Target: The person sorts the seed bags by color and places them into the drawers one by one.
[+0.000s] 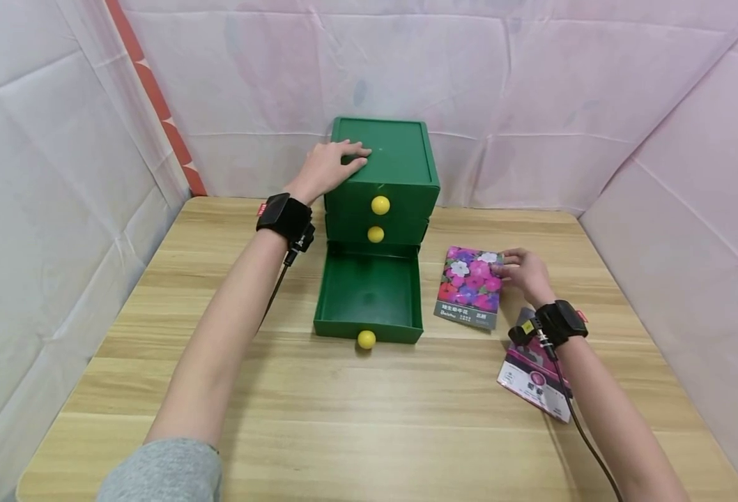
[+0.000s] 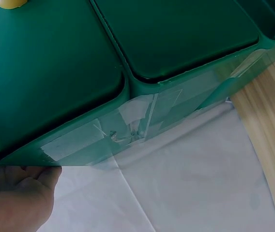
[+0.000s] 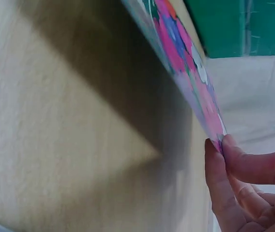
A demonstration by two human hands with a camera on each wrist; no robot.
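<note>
Seed packet [image 1: 471,284], glossy, flat: right hand [image 1: 525,273] grip pinching corner. Left hand [image 1: 327,167] spread flat on smooth green plastic drawer box [image 1: 400,167].

Open drawer juts into the table's middle; bare wood lies in front and to the left.

The green drawer cabinet [image 1: 384,183] stands at the back against the cloth wall [image 1: 532,104], its bottom drawer [image 1: 369,293] pulled out toward the person. Right of the drawer, the flower seed packet [image 1: 470,285] and a second packet [image 1: 534,380] take up room. Cloth walls close in both sides. The table [image 1: 343,418] has bare wood near its front edge and left of the drawer, where only the left arm crosses.
</note>
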